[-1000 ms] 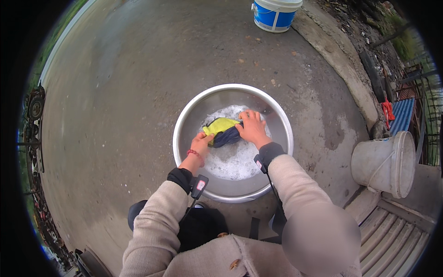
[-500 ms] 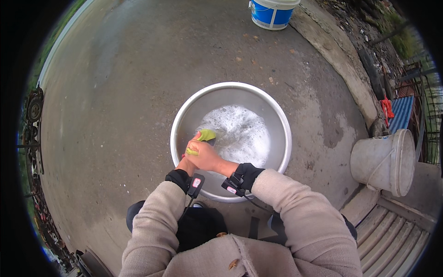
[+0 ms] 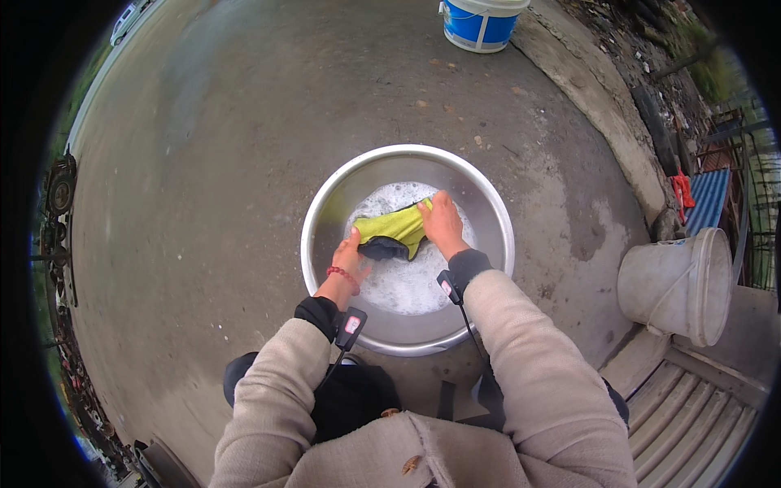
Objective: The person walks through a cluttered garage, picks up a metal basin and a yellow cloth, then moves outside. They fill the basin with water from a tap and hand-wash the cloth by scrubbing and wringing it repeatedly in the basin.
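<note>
A yellow-green cloth with a dark grey side (image 3: 392,224) is stretched between my hands over the wide metal basin (image 3: 506,248). My left hand (image 3: 348,260), with a red bead bracelet at the wrist, is closed on the cloth's left end. At the upper right end, my right hand (image 3: 443,226) pinches the cloth between thumb and fingers. White suds (image 3: 411,289) cover the water just below it. I cannot tell whether the sagging grey part touches the foam.
A blue and white bucket (image 3: 480,28) stands on the concrete floor (image 3: 228,163) beyond the basin. On the right, a whitish bucket (image 3: 663,285) lies tilted beside a slatted bench-like surface (image 3: 691,419). A raised concrete edge (image 3: 586,89) runs along the far right.
My hands were pressed together around the bunched cloth at the basin's left side. They have moved apart, the right one going right and away from me, and the cloth is spread out.
</note>
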`<state>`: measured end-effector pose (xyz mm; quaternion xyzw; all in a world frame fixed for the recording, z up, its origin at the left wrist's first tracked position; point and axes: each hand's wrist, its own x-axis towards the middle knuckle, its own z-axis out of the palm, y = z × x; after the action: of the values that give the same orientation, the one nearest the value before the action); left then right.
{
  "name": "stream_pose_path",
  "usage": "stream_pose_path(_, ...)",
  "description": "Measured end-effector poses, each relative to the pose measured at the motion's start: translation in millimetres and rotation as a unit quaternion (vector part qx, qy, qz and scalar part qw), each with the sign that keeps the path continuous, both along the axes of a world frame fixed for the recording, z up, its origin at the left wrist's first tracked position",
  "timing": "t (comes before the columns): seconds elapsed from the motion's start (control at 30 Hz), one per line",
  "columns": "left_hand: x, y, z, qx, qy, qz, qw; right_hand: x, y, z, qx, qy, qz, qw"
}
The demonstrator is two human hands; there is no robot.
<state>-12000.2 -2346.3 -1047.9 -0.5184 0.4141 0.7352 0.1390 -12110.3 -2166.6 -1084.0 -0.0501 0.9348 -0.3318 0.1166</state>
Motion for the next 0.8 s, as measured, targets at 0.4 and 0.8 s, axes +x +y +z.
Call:
stream_pose_path(0.4, 14, -6, -26, -0.007, -0.085, -0.018, 0.996, 35, 13, -28, 0.086, 0.035, 0.003, 0.996)
stream_pose_path(0.8, 15, -12, -34, 0.27, 0.107, 0.101, 0.952, 64, -79, 29, -0.465, -0.312, 0.085, 0.824)
